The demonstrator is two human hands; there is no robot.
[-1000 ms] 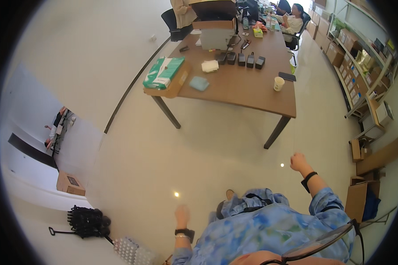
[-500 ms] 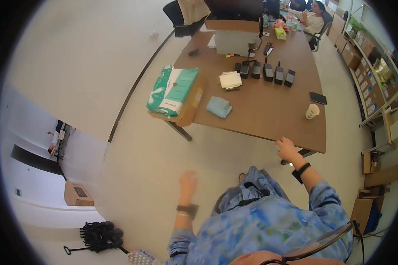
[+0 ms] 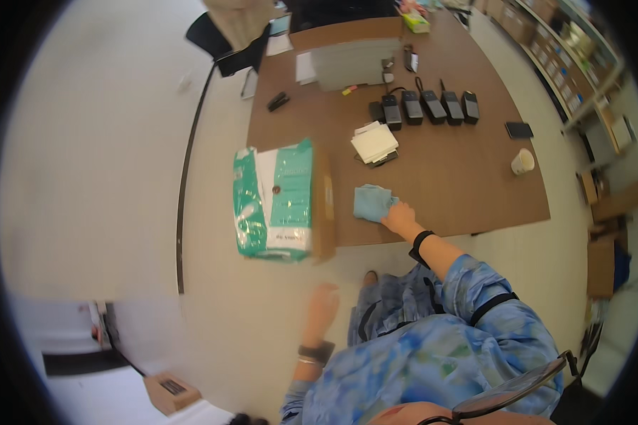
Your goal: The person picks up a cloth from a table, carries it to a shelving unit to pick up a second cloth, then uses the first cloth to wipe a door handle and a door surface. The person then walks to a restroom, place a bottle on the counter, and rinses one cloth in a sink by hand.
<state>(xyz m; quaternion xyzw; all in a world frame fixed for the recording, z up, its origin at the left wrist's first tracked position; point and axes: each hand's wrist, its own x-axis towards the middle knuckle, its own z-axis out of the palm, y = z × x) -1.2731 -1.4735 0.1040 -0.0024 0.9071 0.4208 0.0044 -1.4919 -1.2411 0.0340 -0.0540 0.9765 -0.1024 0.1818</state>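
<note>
Light blue and soft-looking, a folded cloth (image 3: 371,202) lies in the head view on the brown table (image 3: 461,184), close to the edge nearest the person. The right hand (image 3: 402,219) is already at it: the fingertips meet its right-hand edge, toward the near corner, so the bulk of the cloth lies to the left of the fingers and a little farther from the body. The cloth is nearly square, seeming only slightly longer from side to side, and that longer direction runs away from the fingertips to the left. The right forearm comes in slantwise from the lower right, over the table edge. The fingers are bent and close together; whether they pinch the fabric or merely touch it, one cannot tell.

The left hand (image 3: 322,303) is much the farther of the two. It hangs short of the table, over the floor, below and to the left of the cloth and well apart from it. Motion blurs it, so how its fingers stand cannot be told, and nothing shows in it.

To the left of the cloth, with bare tabletop between, a green and white package (image 3: 283,198) rests on a cardboard box (image 3: 323,212). Just beyond the cloth sits a stack of pale cards (image 3: 375,144); a paper cup (image 3: 523,161) stands well off to the right.
</note>
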